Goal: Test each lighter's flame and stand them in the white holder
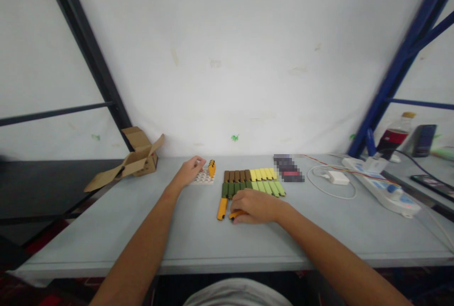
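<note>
My left hand [190,171] rests at the left side of a small white holder [203,179] with a grid of holes. Its fingers are loosely bent and apart over the holder, with nothing seen in them. Orange sticks with black ends [212,169] stand close together on the holder's right side. With its fingers closed, my right hand [253,205] grips an orange stick [237,214] low over the table. Just left of it lies another orange stick [222,209]. Brown [237,176], yellow [263,174], dark green [234,188] and light green [268,188] sticks lie in rows behind; my right hand covers part of them.
An open cardboard box [140,159] stands at the table's back left. Right of the sticks are a blurred-out dark item [289,169], a white charger [338,178] with its cable, and a power strip [383,190]. A cola bottle [394,135] and phone [434,187] are farther right.
</note>
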{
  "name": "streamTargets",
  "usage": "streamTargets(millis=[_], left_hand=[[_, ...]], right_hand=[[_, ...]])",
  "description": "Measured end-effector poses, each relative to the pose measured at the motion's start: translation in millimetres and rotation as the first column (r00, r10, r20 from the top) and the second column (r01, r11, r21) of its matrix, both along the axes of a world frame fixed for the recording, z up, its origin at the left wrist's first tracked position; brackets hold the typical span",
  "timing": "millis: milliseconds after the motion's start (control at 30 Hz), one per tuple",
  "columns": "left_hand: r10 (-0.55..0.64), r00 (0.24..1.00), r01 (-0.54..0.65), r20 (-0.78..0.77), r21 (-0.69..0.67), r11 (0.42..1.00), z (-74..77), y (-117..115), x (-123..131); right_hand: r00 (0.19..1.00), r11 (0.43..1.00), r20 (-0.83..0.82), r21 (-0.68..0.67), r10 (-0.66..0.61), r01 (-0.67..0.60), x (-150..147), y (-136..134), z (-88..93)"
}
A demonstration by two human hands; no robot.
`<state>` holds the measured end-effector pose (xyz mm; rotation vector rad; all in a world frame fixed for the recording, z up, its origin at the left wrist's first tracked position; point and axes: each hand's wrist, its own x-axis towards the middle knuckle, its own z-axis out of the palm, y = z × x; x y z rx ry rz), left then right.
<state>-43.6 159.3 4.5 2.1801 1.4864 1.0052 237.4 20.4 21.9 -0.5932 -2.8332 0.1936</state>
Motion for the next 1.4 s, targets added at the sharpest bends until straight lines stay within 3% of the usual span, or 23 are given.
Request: streamTargets(millis=[133, 200, 333, 467, 567, 667, 800, 967, 1167, 1267, 1400], left_hand=[[0.017, 0.999, -0.019, 0.040, 0.046, 0.999, 0.7, 1, 1], [0.047, 0.997, -0.051, 0.053, 0.069, 0.996, 1.2, 2, 2], [0.084, 0.995, -0.088, 0.049, 0.076, 0.993, -0.3, 3, 1], [0.066, 0.998, -0.067, 0.025, 0.047, 0.997, -3.9, 6, -1], [0.073, 0.997, -0.074, 0.012, 0.062, 0.995, -5.5, 8, -1], [0.075, 0.997, -0.076, 0.015, 0.086, 0.993, -5.6, 9, -1], [0.069, 0.997, -0.070, 0.018, 0.088, 0.994, -4.7, 9, 0], [0.051, 0.998, -0.054, 0.029, 0.093, 0.994, -3.0, 7, 0], [0.047, 0.998, -0.050, 0.037, 0.088, 0.995, 1.3, 3, 2], [0.033, 0.999, -0.035, 0.026, 0.079, 0.996, 1.5, 2, 2], [0.031, 0.999, -0.032, 0.012, 0.081, 0.996, -1.2, 5, 1]], right_hand=[[0.986, 0.991, -0.119, -0.068, -0.119, 0.112, 5, 0, 6.7], [0.937, 0.960, -0.252, -0.201, -0.241, 0.193, 11, 2, 9.9], [0.691, 0.824, -0.542, -0.550, -0.479, 0.140, 25, 16, 10.5], [0.397, 0.749, -0.673, -0.660, -0.624, 0.059, 35, 32, 6.0], [0.306, 0.684, -0.646, -0.729, -0.699, 0.022, 39, 38, 3.9], [0.296, 0.656, -0.609, -0.750, -0.736, 0.086, 42, 41, 2.1], [0.314, 0.659, -0.593, -0.731, -0.742, 0.178, 43, 44, -2.5], [0.317, 0.689, -0.621, -0.699, -0.717, 0.192, 44, 43, -6.4], [0.374, 0.658, -0.568, -0.731, -0.733, 0.180, 38, 38, -0.9], [0.418, 0.714, -0.589, -0.647, -0.691, 0.269, 37, 35, 0.3], [0.409, 0.775, -0.660, -0.498, -0.630, 0.390, 38, 33, -4.6]])
